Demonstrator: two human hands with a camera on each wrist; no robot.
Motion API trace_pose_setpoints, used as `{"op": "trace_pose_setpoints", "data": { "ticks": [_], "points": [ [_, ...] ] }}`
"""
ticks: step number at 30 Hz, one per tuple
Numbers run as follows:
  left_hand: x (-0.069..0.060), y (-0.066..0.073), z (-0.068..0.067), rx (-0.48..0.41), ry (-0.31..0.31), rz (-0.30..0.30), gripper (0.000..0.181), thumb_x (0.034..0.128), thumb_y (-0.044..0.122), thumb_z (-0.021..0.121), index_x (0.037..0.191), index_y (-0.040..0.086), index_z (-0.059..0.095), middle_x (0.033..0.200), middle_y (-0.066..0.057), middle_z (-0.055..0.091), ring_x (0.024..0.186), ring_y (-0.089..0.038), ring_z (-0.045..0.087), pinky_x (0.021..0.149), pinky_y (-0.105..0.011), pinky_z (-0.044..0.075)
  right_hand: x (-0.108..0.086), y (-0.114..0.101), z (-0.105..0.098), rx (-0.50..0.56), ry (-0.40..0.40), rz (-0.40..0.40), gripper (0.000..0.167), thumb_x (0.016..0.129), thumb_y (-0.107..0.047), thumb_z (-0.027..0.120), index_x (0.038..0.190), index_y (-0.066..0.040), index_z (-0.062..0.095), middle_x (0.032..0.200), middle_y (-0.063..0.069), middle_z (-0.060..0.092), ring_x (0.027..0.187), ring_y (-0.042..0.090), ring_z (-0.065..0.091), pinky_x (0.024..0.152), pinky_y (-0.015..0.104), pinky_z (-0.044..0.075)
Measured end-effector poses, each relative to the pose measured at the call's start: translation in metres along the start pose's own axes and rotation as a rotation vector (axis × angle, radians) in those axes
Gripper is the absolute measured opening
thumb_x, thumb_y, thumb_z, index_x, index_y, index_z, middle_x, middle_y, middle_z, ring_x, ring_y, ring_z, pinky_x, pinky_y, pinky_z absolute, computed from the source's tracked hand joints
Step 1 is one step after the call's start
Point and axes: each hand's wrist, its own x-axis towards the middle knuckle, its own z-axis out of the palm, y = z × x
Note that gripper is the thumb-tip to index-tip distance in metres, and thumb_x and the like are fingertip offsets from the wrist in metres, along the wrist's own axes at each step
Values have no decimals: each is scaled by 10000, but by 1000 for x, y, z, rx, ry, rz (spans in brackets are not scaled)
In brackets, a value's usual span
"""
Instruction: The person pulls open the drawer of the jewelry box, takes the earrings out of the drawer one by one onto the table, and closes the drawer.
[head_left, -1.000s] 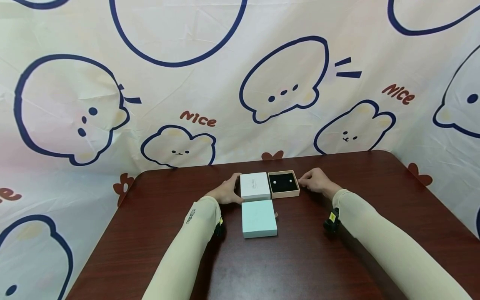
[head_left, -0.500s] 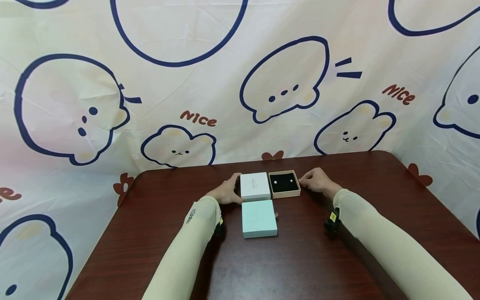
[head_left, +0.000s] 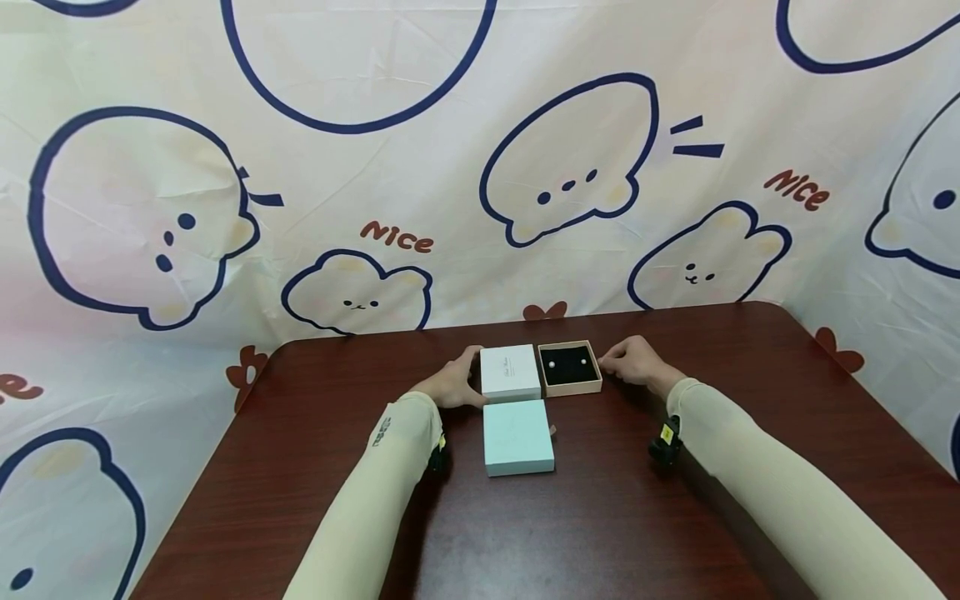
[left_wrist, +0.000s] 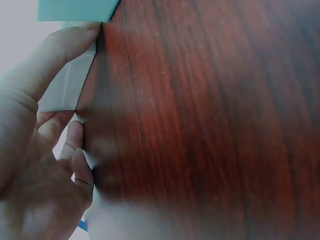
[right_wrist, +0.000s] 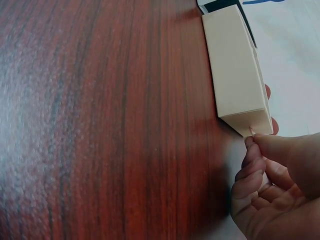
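Observation:
A white box sleeve (head_left: 510, 372) with small printed lettering lies near the back of the table. My left hand (head_left: 452, 383) grips it from the left, thumb at its near edge and fingers at its far side. Right beside it is a cream drawer tray (head_left: 570, 388) with a black pad (head_left: 567, 365) that bears two small pearl-like studs. My right hand (head_left: 633, 362) pinches a small ribbon pull (right_wrist: 251, 131) at the tray's right end. Whether the tray's left end is still inside the sleeve, I cannot tell.
A light turquoise box (head_left: 519, 437) lies just in front of the white sleeve, with a small ribbon tab (head_left: 552, 430) at its right side. The dark red-brown wooden table (head_left: 600, 517) ends at a cartoon-printed cloth (head_left: 450, 167) behind.
The tray has shifted very slightly to the right, together with my right fingers. My left hand, the white sleeve and the turquoise box have stayed where they were.

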Motion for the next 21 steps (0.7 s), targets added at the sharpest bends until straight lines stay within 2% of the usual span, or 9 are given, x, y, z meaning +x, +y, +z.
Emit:
{"op": "trace_pose_setpoints", "data": {
  "ticks": [11, 21],
  "points": [
    [0, 1, 0, 3, -2, 2, 943, 875, 171, 792, 1583, 141, 169, 1561, -210, 364, 1407, -405, 408, 1114, -551, 373, 1, 0, -1, 11, -9, 4, 250, 1012, -128, 594, 1002, 57, 761, 869, 66, 692, 673, 131, 534, 619, 271, 465],
    [0, 2, 0, 12, -4, -5, 956, 871, 175, 797, 1587, 142, 164, 1541, -209, 389, 1392, -391, 424, 1109, -532, 383, -1, -1, -1, 8, -11, 6, 256, 1008, -144, 601, 972, 58, 754, 755, 35, 621, 660, 135, 528, 618, 275, 462]
  ]
}}
